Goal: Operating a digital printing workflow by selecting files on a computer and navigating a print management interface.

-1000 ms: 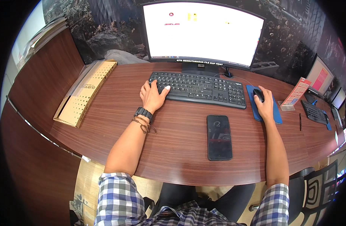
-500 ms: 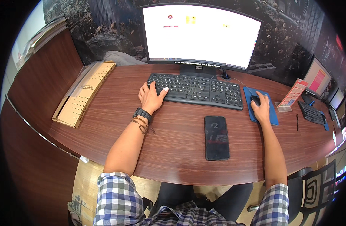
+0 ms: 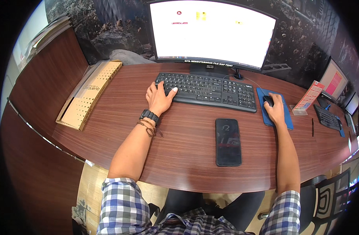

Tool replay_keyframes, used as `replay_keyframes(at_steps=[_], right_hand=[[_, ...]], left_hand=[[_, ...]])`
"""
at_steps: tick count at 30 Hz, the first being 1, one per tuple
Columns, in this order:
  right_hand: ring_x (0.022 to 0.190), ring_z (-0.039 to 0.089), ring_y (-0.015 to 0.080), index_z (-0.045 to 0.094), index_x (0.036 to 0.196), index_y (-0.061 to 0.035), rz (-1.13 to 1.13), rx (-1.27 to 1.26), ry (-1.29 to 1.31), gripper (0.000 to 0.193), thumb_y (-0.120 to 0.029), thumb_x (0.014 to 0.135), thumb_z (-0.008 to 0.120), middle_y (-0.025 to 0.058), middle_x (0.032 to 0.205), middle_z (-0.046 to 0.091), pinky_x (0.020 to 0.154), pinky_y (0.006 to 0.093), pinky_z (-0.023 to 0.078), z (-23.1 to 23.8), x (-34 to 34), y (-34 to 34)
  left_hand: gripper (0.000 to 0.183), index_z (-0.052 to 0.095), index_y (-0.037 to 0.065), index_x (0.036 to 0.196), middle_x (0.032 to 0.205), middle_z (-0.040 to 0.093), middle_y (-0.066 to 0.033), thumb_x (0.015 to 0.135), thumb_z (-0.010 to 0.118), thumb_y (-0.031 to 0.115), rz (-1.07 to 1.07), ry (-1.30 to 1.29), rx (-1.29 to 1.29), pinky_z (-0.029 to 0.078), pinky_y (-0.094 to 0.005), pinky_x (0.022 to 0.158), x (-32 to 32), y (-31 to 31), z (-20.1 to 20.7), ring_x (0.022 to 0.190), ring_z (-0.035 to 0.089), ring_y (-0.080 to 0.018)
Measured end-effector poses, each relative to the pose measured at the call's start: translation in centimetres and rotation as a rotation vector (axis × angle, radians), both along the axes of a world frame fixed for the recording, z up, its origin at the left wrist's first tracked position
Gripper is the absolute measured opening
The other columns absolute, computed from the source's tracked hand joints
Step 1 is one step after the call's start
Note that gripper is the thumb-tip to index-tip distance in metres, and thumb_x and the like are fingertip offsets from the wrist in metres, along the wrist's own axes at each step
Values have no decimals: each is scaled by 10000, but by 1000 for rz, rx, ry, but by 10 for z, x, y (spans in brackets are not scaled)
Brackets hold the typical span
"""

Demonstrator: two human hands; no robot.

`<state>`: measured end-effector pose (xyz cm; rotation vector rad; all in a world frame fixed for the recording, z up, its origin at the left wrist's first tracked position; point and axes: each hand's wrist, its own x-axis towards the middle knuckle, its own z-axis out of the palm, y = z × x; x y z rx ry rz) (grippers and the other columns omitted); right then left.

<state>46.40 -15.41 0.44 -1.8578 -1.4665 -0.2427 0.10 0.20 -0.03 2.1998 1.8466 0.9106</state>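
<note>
My left hand [image 3: 161,101] rests on the left end of a black keyboard [image 3: 205,91], its fingers spread over the keys and the thumb near the lower edge. On a blue mouse pad [image 3: 286,120], my right hand [image 3: 277,110] is curved around a dark computer mouse [image 3: 269,101], which its fingers partly cover. Behind the keyboard stands a wide monitor [image 3: 214,37] with a mostly white screen and a few small red and yellow shapes. A black smartphone [image 3: 228,143] lies flat on the desk between my forearms.
A flat cardboard box [image 3: 89,96] lies on the brown wooden desk [image 3: 183,156] beside the left partition. To the right are a red and white card stand [image 3: 309,96], a thin black pen-like stick [image 3: 313,127] and a second keyboard [image 3: 329,117]. A black mesh chair [image 3: 330,201] stands at lower right.
The whole view has shifted slightly, the desk things sitting a little further right. My right hand's fingers have changed position on the mouse. My left hand stays on the keyboard.
</note>
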Motion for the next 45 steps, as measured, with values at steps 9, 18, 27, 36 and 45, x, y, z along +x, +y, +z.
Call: replay_keyframes(at_steps=[9, 18, 27, 36, 45], right_hand=[[1158, 579, 377, 623, 1261, -8, -3, 50, -7, 491, -234, 827, 663, 196, 1226, 588, 1010, 430, 459, -4, 3, 1], [1159, 580, 372, 624, 1285, -44, -44, 26, -11, 471, -189, 839, 663, 184, 1237, 578, 1000, 435, 466, 1, -3, 2], [1152, 586, 370, 618, 1308, -52, 34, 33, -30, 488, -175, 838, 669, 182, 1230, 573, 988, 438, 475, 3, -10, 3], [1119, 599, 366, 631, 1274, -28, 16, 66, 0, 463, -177, 838, 667, 178, 1222, 580, 969, 431, 481, 2, -13, 4], [1108, 602, 353, 646, 1249, -37, 69, 57, 35, 441, -196, 839, 673, 167, 1183, 584, 967, 420, 479, 1, -13, 3]], left_hand=[[813, 434, 34, 1485, 1560, 288, -309, 938, 586, 617, -1, 8, 11, 203, -583, 1175, 0, 0, -1, 1456, 229, -476], [813, 438, 32, 1481, 1556, 294, -306, 937, 588, 617, -6, 8, 22, 207, -585, 1173, 0, 1, -2, 1451, 238, -477], [822, 433, 34, 1484, 1554, 294, -306, 931, 594, 620, -7, -1, 27, 211, -585, 1171, 0, 1, -2, 1448, 244, -476], [852, 466, -29, 1439, 1522, 315, -331, 907, 629, 616, -67, 84, 148, 165, -606, 1174, 2, -6, 2, 1436, 244, -487], [883, 484, -19, 1435, 1502, 343, -353, 891, 624, 662, -110, 89, 88, 154, -580, 1188, 2, -8, 5, 1453, 238, -470]])
